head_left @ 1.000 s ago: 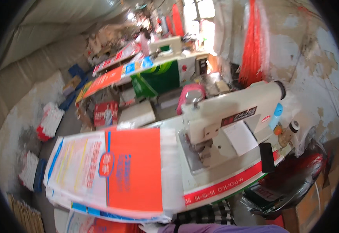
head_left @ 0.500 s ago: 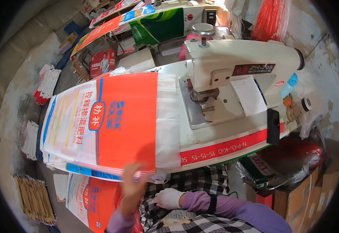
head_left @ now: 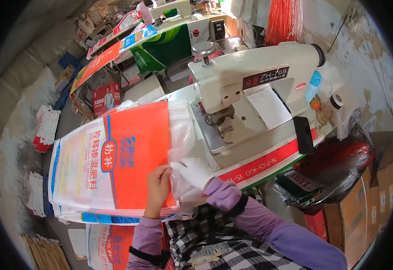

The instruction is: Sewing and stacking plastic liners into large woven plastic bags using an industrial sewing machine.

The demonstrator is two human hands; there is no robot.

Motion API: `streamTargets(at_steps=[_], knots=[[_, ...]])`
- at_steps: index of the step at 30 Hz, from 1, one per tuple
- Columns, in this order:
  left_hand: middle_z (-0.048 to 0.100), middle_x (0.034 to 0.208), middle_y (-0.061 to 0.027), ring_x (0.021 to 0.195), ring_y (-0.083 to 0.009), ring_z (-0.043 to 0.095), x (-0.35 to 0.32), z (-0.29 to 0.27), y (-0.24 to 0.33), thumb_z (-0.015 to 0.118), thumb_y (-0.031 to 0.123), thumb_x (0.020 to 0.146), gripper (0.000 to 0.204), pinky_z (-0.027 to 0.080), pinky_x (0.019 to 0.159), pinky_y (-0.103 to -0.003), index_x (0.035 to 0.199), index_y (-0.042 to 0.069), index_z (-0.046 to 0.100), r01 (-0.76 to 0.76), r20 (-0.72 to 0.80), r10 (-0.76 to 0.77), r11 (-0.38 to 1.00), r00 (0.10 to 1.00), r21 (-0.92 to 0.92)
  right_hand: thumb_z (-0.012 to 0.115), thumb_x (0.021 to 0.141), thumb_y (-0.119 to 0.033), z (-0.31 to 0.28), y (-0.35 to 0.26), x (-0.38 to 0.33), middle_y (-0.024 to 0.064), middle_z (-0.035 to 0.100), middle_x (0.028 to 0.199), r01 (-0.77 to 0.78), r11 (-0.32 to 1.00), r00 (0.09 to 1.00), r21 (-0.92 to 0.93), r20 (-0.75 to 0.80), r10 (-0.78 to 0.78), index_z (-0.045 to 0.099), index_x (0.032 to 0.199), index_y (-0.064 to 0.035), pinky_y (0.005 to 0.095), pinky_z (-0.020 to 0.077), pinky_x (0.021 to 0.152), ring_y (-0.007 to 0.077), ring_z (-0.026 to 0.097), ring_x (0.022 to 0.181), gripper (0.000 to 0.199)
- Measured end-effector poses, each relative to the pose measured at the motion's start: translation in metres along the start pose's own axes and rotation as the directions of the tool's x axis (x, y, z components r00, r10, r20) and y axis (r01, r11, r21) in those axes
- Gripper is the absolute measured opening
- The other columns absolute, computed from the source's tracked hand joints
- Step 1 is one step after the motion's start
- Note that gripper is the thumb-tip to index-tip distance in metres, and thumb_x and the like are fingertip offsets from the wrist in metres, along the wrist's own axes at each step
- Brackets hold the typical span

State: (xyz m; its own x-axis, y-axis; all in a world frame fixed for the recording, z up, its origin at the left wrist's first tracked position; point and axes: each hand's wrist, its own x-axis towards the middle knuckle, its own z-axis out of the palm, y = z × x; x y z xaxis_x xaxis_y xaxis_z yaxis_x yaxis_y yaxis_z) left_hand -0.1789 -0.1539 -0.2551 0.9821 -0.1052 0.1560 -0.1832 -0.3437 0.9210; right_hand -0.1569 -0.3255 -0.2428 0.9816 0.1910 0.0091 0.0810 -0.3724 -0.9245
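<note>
A stack of orange-and-white printed woven sacks (head_left: pixel 138 130) lies flat in front of me, with a clear plastic liner (head_left: pixel 180 130) sticking out of the top sack's right end. My bare left hand (head_left: pixel 158 186) is closed in a pinch at the sack's orange right edge, near the front corner. Right beside it, my right hand (head_left: pixel 194 173), in a white glove, pinches the thin liner at that same edge. The fingertips of both hands almost meet. A white sewing machine (head_left: pixel 250 72) stands just beyond, on the right.
A black phone-like slab (head_left: pixel 303 135) sits at the machine table's front edge. More sacks (head_left: pixel 108 245) hang below the stack. Cardboard boxes (head_left: pixel 356 225) and plastic-wrapped bundles (head_left: pixel 331 173) stand at the right. Red strands (head_left: pixel 283 22) hang behind the machine.
Both hands have come up to the sack's right edge and closed there, the right one from my lap. The view has shifted, so the machine appears further left.
</note>
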Motion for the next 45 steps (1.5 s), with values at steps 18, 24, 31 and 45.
streamTargets(at_steps=[18,24,31,45], knots=[[0.067,0.101,-0.0138,0.096,-0.022,0.065,-0.037,-0.023,-0.003,0.059,0.014,0.091,0.017,0.051,0.076,-0.036,0.101,0.0,0.061,-0.085,0.087,0.032,0.694,0.996,0.715,0.067,0.081,-0.006,0.079,0.012,-0.024,0.0055,0.059,0.076,0.186,0.812,0.979,0.554,-0.175,-0.105,0.061,0.084,-0.0021,0.0291,0.047,0.066,0.0128,0.057,0.071,0.008],[0.067,0.064,-0.0109,0.053,-0.0123,0.062,-0.028,-0.066,0.021,0.053,0.026,0.097,0.034,0.049,0.047,-0.029,0.078,-0.001,0.06,0.349,0.015,-0.374,0.879,0.927,0.325,0.061,0.083,-0.008,0.076,0.015,-0.045,0.0101,0.061,0.084,0.471,0.816,0.871,0.335,-0.03,-0.49,0.069,0.105,-0.0059,0.0329,0.0484,0.071,0.0252,0.06,0.076,0.023],[0.055,0.053,-0.0076,0.047,-0.0103,0.049,-0.057,-0.065,0.044,0.064,0.019,0.091,0.029,0.038,0.044,-0.028,0.07,0.0,0.057,0.208,0.015,-0.229,0.908,0.973,0.364,0.055,0.088,-0.029,0.071,0.033,-0.02,0.0126,0.063,0.084,0.391,0.875,0.86,0.286,0.224,-0.458,0.069,0.094,-0.0068,0.0413,0.0449,0.081,0.0302,0.058,0.085,0.027],[0.064,0.072,-0.0149,0.065,-0.0229,0.061,-0.239,-0.097,0.149,0.068,-0.002,0.083,0.012,0.05,0.07,-0.038,0.094,0.0,0.072,0.207,-0.256,0.019,0.534,0.967,0.82,0.052,0.093,-0.036,0.029,-0.018,0.01,0.0134,0.069,0.101,0.595,0.699,0.782,-0.395,0.083,-0.618,0.066,0.109,-0.0028,0.0376,0.0498,0.087,0.0222,0.064,0.096,0.039]])
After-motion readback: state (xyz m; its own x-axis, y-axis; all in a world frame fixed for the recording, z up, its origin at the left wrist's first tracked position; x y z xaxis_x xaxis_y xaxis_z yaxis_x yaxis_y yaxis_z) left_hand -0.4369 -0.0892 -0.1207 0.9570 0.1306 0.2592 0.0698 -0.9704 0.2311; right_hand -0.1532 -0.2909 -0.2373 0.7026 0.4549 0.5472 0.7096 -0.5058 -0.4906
